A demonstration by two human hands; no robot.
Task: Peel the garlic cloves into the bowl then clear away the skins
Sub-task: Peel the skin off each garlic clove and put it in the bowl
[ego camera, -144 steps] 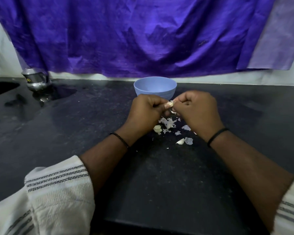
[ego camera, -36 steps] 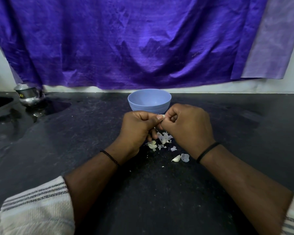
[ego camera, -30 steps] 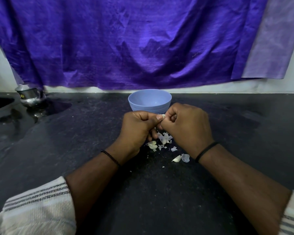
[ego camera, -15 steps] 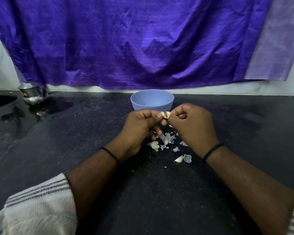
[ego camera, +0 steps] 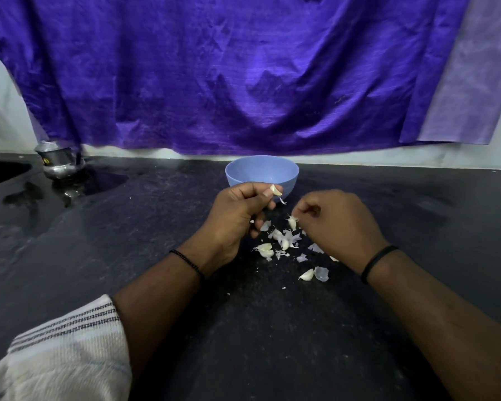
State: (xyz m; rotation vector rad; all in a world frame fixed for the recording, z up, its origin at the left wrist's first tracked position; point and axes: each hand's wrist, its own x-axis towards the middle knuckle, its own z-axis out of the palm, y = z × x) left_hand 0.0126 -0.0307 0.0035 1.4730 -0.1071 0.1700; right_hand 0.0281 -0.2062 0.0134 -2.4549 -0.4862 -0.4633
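Observation:
My left hand pinches a pale garlic clove between thumb and fingertip, just in front of the light blue bowl. A strip of skin hangs from that clove. My right hand is lower and to the right, fingers curled, with a piece of garlic skin at its fingertips above the pile. Several cloves and loose skins lie on the black counter between my hands. One more clove lies nearer to me beside a flake of skin.
A steel pot stands at the back left by a dark sink, with wet patches around it. A purple cloth hangs on the wall behind the bowl. My striped sleeves show at the bottom corners.
My hands have come apart. The left keeps the clove up by the bowl, while the right has dropped toward the pile with a torn-off piece of skin.

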